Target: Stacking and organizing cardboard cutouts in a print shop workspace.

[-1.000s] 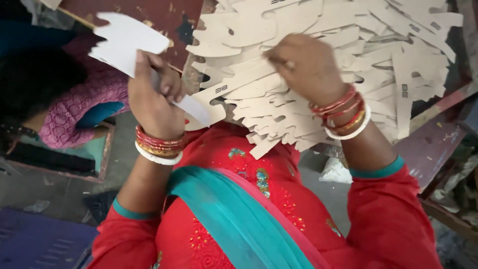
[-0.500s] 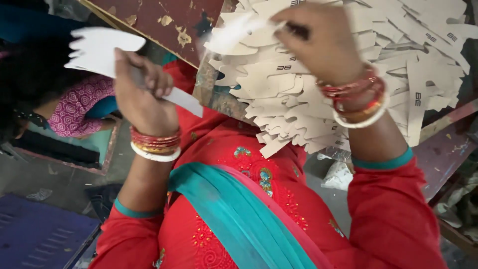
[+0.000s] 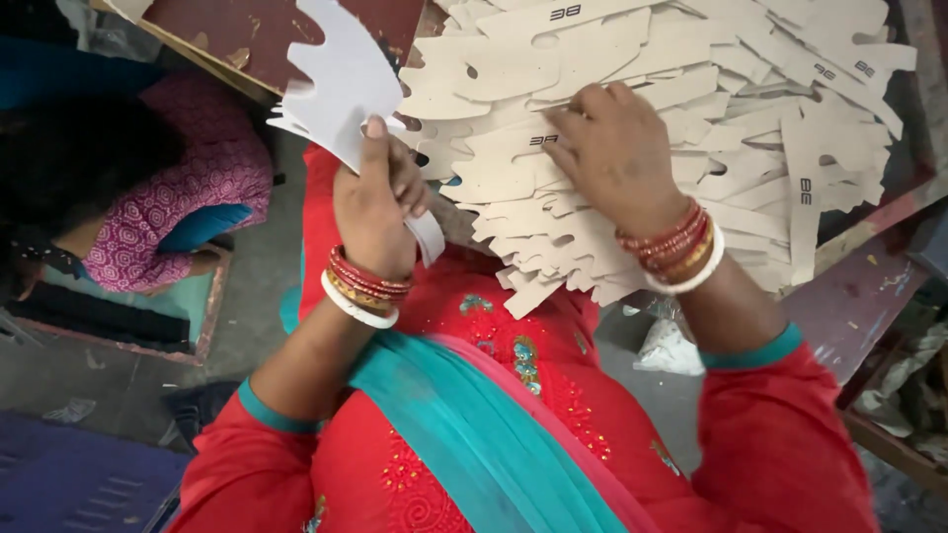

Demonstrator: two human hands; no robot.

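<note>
My left hand grips a thin stack of white cut-out sheets, held upright at the left of the table. My right hand lies palm down on a big heap of beige cardboard cut-outs with its fingers spread over the top pieces near the heap's left side. Both wrists carry red, gold and white bangles. I wear a red embroidered top with a teal scarf across it.
The heap rests on a worn dark-red table whose edge runs at the right. Another person in a pink patterned garment sits low at the left. A white crumpled bag lies on the grey floor below the table.
My right hand has come down from the top of the heap and now presses on the beige pieces. My left hand has lifted the white sheets closer to the heap.
</note>
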